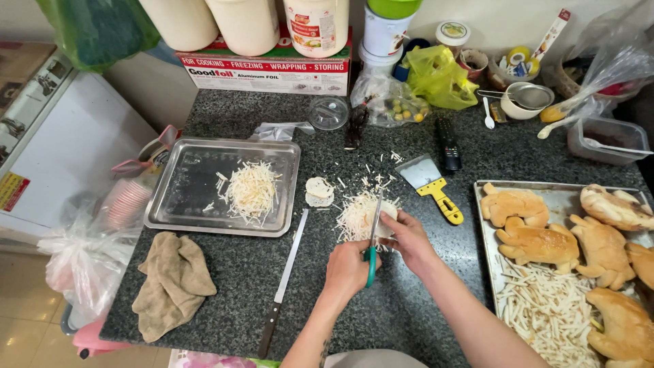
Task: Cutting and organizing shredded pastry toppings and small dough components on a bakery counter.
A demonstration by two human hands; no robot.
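My left hand (pixel 346 271) grips teal-handled scissors (pixel 373 240) whose blades point up into a pale round slice (pixel 386 218). My right hand (pixel 411 235) pinches that slice from the right, just above a heap of thin white shreds (pixel 355 217) on the dark granite counter (pixel 238 272). Two more round slices (pixel 319 191) lie to the left of the heap. A metal tray (pixel 184 204) farther left holds another pile of shreds (pixel 251 192).
A long knife (pixel 285 281) lies left of my left hand, a brown cloth (pixel 170 283) beyond it. A yellow-handled scraper (pixel 430 182) rests above my right hand. At right, a baking tray (pixel 489 245) holds bread loaves (pixel 538 242) and cut strips (pixel 548 307). Jars, bags and a foil box crowd the back.
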